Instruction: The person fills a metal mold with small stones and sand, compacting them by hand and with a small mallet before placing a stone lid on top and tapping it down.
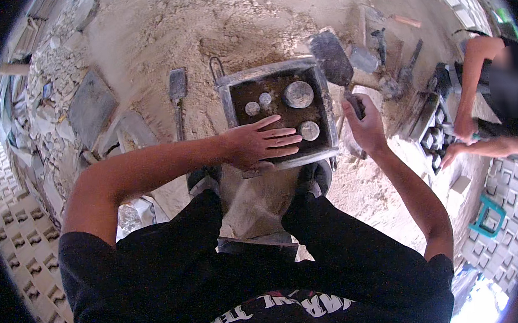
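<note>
A square, worn frame-like box (pixel 226 107) stands between my feet, with dark sand-like material inside. Several round, pale grey pieces sit on that material: a large disc (pixel 298 94) toward the far right, a mid-sized one (pixel 309 130) below it, and two small ones (pixel 252 108) on the left. My left hand (pixel 261 144) reaches over the box's near left part, fingers spread, fingertips beside the mid-sized disc; I cannot tell whether they touch the material. To the right of the box, my right hand (pixel 364 121) is closed around the handle of a flat-bladed trowel (pixel 332 58), its blade pointing away from me.
A small flat-bladed shovel (pixel 178 92) lies left of the box. Beyond it are a square slab (pixel 91 102) and broken rubble (pixel 54 74). Hand tools (pixel 381 48) lie at the far right. At right, another person's hands (pixel 459 141) work over a dark frame near a teal stool (pixel 488 215).
</note>
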